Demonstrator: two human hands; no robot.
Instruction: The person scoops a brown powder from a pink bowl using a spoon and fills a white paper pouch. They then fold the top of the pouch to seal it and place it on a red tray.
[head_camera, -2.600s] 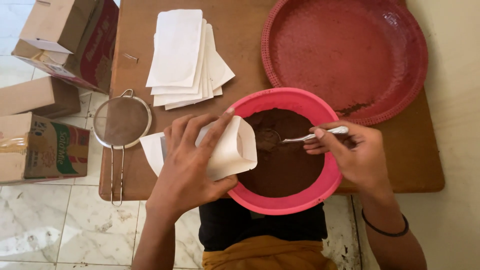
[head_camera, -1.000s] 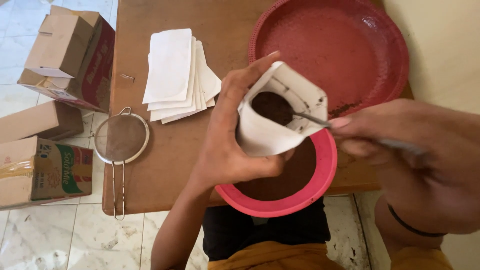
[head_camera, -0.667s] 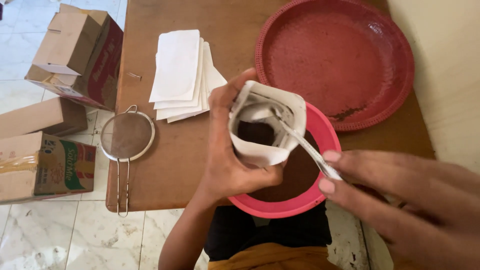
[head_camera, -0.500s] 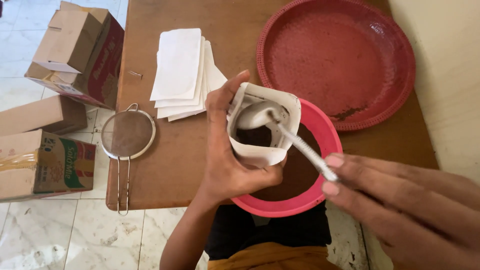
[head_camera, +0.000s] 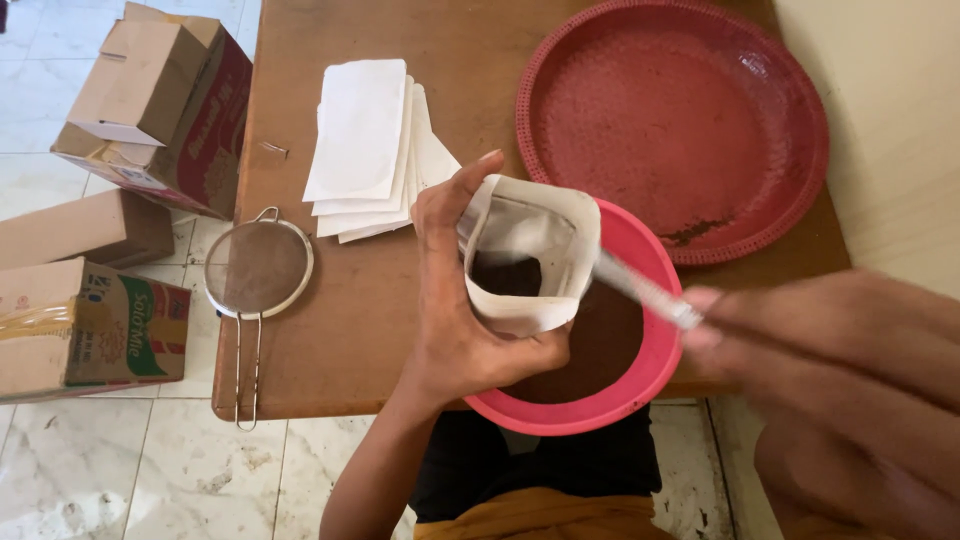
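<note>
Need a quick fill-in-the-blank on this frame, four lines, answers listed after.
1. The left hand holds an open white ____ above the pink bowl.
2. The right hand holds a ____ whose tip is inside it.
3. The powder in the bowl is ____ in colour.
4. The wire strainer lies at the table's ____ edge.

Answers: pouch; spoon; brown; left

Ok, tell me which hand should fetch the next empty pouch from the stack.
Probably the left hand: the stack of white pouches lies on its side. It must first release the open pouch. The right hand holds the spoon, farther away.
</note>
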